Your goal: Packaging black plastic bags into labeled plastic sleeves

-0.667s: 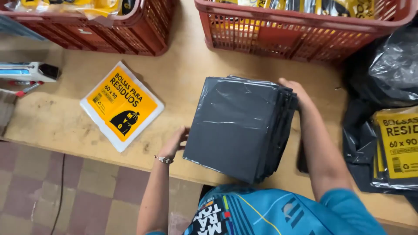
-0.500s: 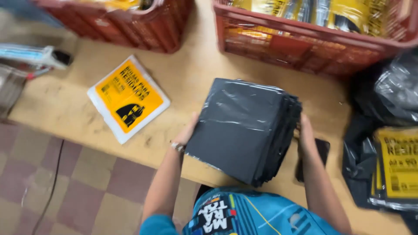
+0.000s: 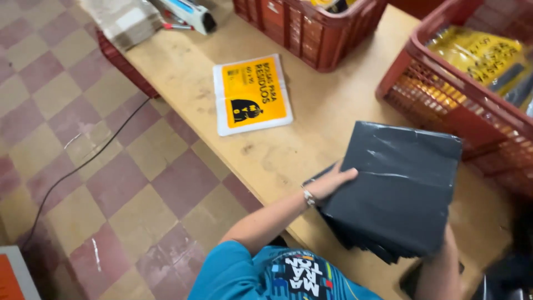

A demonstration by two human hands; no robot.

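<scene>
A thick stack of folded dark grey plastic bags [image 3: 397, 189] is held over the front edge of a wooden table [image 3: 311, 100]. My left hand [image 3: 333, 180] presses against the stack's left side, a bracelet on its wrist. My right hand [image 3: 447, 239] grips the stack's lower right corner and is mostly hidden behind it. A flat white packet with a yellow label [image 3: 251, 93] lies on the table, up and to the left of the stack.
Red plastic crates stand on the table: one at the back [image 3: 311, 28], one at the right [image 3: 472, 105] holding yellow-labelled packets. A tape dispenser [image 3: 189, 12] lies at the far left end. A cable [image 3: 83, 166] runs across the checkered floor.
The view has swung left and tilted. Both hands have closed in on the stack's sides and lifted it toward the table's front edge; the right hand dropped from its far corner to its near one.
</scene>
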